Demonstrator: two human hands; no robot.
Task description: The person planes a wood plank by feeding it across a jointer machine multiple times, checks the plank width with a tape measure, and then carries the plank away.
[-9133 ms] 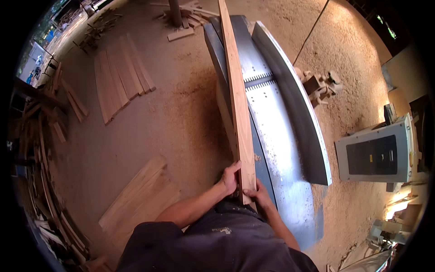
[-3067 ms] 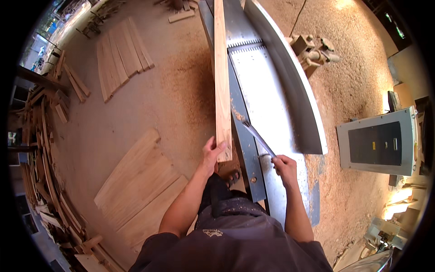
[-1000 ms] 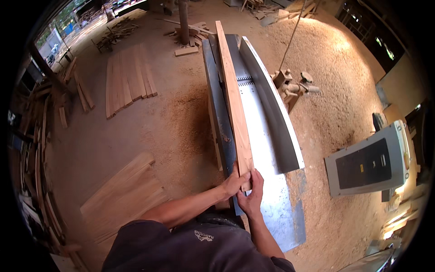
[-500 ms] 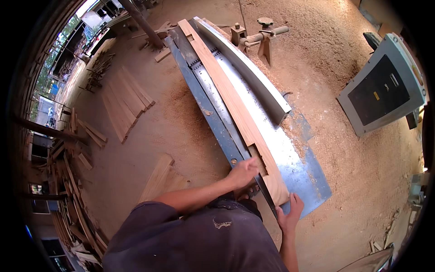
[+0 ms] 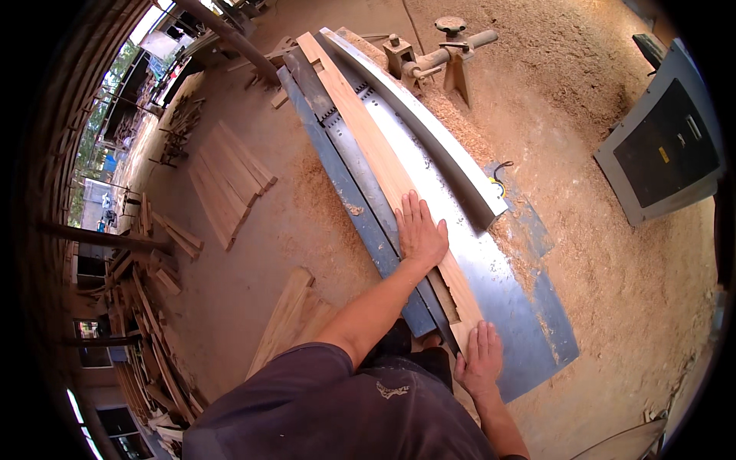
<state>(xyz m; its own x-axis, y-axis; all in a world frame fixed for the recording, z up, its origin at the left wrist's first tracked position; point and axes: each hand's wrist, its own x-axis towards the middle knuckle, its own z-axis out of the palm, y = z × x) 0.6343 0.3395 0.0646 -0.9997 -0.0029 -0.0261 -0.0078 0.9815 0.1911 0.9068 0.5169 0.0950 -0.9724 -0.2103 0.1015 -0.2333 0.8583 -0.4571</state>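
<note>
A long wooden board (image 5: 372, 142) with notches cut in its left edge lies lengthwise along the metal bed of a jointer (image 5: 510, 330). Flat on the board's top, just beyond the nearer notch, rests my left hand (image 5: 423, 236), fingers stretched forward and thumb apart. My right hand (image 5: 480, 359) lies over the board's near end, its fingers extended along the wood and its thumb at the side. The jointer's long fence (image 5: 441, 130) stands to the right of the board, with a gap between them. Part of the toothed lip by the cutter opening (image 5: 331, 116) shows farther up the bed.
A tape measure (image 5: 499, 186) sits beside the fence's near end. Beyond the fence is a clamp-like bracket with a knob (image 5: 451, 27). At right stands a grey machine cabinet (image 5: 665, 142). Boards (image 5: 230, 180) lie on the floor to the left; wood shavings (image 5: 552, 100) cover the ground.
My left hand has come down from beside the notch and moved forward onto the board, fingers now flat. My right hand has shifted from gripping the end corner to lying over the end.
</note>
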